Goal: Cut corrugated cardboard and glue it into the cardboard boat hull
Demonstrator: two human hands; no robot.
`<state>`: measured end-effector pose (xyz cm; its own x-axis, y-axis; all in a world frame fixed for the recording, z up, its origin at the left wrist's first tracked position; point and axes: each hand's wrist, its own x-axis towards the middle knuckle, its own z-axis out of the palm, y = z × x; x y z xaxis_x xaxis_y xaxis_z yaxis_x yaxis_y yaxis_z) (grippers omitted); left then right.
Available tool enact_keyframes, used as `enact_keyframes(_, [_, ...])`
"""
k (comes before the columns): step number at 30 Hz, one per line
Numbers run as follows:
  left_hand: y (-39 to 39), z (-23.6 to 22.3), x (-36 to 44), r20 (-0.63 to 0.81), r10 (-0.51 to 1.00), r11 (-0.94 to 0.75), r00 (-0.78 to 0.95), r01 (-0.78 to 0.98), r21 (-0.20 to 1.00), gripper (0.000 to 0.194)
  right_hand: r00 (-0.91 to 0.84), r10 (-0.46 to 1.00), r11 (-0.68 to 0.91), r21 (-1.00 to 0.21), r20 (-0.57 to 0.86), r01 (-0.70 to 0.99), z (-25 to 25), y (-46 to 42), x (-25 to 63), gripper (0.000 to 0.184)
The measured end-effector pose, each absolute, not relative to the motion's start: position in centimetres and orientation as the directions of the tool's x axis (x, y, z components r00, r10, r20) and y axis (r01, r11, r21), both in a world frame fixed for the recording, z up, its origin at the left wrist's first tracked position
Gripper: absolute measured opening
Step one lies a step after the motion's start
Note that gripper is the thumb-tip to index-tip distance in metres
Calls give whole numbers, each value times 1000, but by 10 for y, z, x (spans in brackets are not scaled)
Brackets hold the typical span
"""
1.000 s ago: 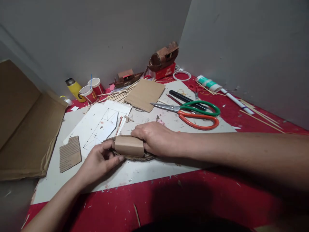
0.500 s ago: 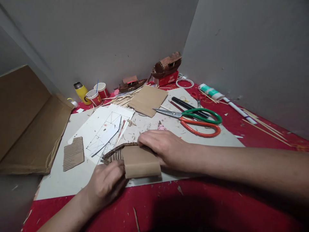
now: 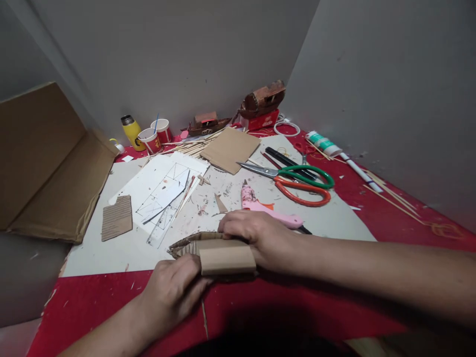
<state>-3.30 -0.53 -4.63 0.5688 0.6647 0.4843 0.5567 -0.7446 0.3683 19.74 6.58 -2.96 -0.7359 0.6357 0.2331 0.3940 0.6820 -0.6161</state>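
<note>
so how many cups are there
2: the front cup beside the yellow bottle, and the back cup just behind it, to the right, partly covered.

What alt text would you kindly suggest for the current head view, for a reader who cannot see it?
A person's left hand and right hand hold a boat-shaped cardboard piece with a bent cardboard panel over it. Beyond lie a pink glue gun, scissors and white paper; farther back, a brown model boat sits on a red box.
</note>
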Motion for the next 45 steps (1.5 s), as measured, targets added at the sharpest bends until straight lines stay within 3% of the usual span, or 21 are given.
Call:
enact_keyframes(3, [-8,-55,-31,430,727,-686,536,538,490,7,-717,685,593,-673,133,442,-33,62,193,12])
enact_keyframes(9, [-7,-55,-29,358,795,-591,489,495,637,8,-663,748,506,-668,25,545,-26,58,190,16])
enact_keyframes(18, [-2,-49,-29,321,810,-564,491,501,657,13,-706,708,591,-580,38,561,-27,60,191,23])
enact_keyframes(25, [1,-41,-25,208,874,-406,438,428,807,20,-758,652,659,-478,-25,582,0,61,205,28])
enact_keyframes(28, [-2,-35,-21,133,909,-310,394,428,849,21,-757,653,682,-454,25,574,20,51,222,38])
enact_keyframes(32, [-7,-31,-18,129,923,-289,363,432,854,21,-728,647,738,-426,226,524,35,25,230,40])
enact_keyframes(36, [-9,-29,-18,142,924,-298,355,438,848,23,-729,613,774,-418,306,475,29,8,217,62])
enact_keyframes(41, [-11,-28,-15,147,927,-297,344,438,849,23,-768,586,786,-412,258,461,14,16,200,44])
enact_keyframes(45, [-18,-28,-17,148,940,-276,308,432,859,23,-754,599,775,-432,271,461,9,21,197,43])
